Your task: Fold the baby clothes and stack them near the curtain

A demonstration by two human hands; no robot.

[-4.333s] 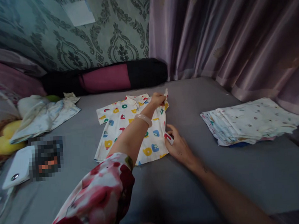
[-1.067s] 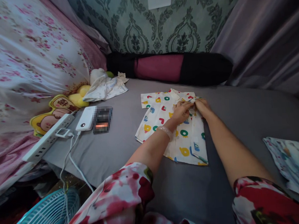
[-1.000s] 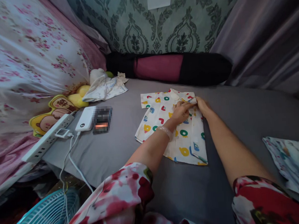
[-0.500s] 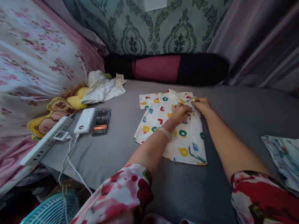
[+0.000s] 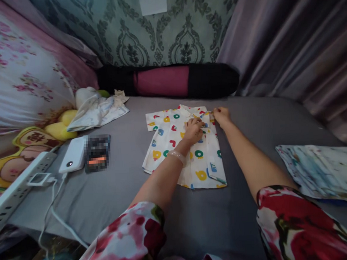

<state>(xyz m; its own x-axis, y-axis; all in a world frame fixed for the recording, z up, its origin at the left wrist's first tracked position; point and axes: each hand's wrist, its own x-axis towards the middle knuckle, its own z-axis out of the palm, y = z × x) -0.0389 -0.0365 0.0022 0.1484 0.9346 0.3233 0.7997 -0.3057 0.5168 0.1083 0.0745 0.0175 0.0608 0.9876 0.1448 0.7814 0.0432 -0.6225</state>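
So, one small white shirt with colourful prints lying flat on the grey sheet, plus two hands. Left hand — one bracelet on that wrist — rests on the chest, fingers spread and loose. Right hand has its fingers curled at the shoulder edge; can't tell if they're pinching cloth. One folded clothes stack to the right. Over left: one white device, one power strip, one plug in it.
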